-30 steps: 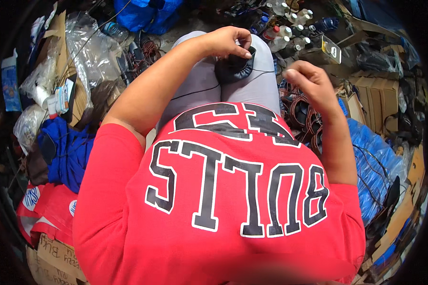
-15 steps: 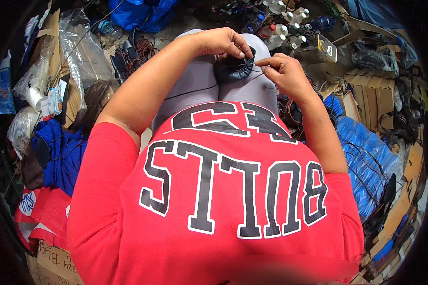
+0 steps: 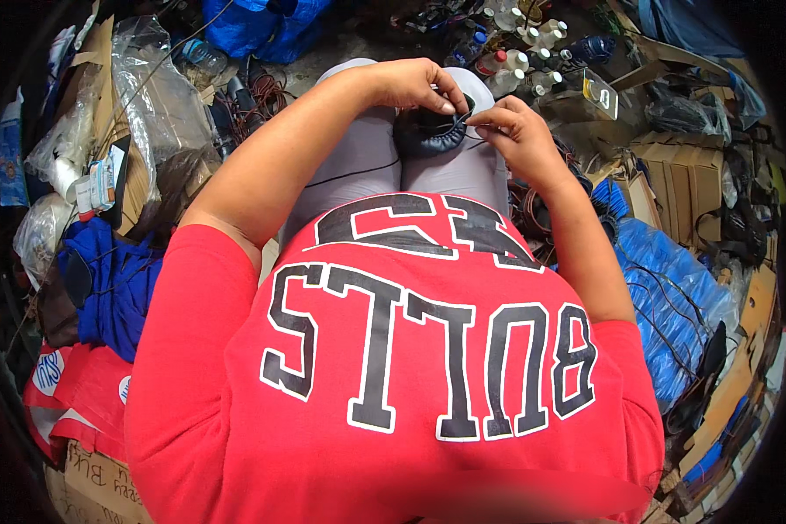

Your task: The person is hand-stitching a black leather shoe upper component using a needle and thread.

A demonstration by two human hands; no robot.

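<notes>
On my grey-clad thighs rests a black, leather-like shoe upper (image 3: 437,141) with a puckered, gathered edge and a dark hollow. My left hand (image 3: 426,86) arches over its far side, thumb and fingers closed on the rim. Close beside that rim, my right hand (image 3: 520,133) holds thumb and forefinger in a pinch. Something thin shows at those fingertips, too small to tell whether needle or thread. A dark strand (image 3: 354,173) lies across my left thigh.
Several bottles (image 3: 533,57) stand beyond my right knee. Tangled brown wires (image 3: 266,96) and clear plastic sheeting (image 3: 144,83) lie to the left. At right are a blue plastic bundle (image 3: 664,301) and folded cardboard (image 3: 681,183). A blue bag (image 3: 266,26) sits ahead.
My right hand has shifted slightly left and down, its fingertips closer to the shoe upper's rim. The left hand keeps its hold, moved only a little.
</notes>
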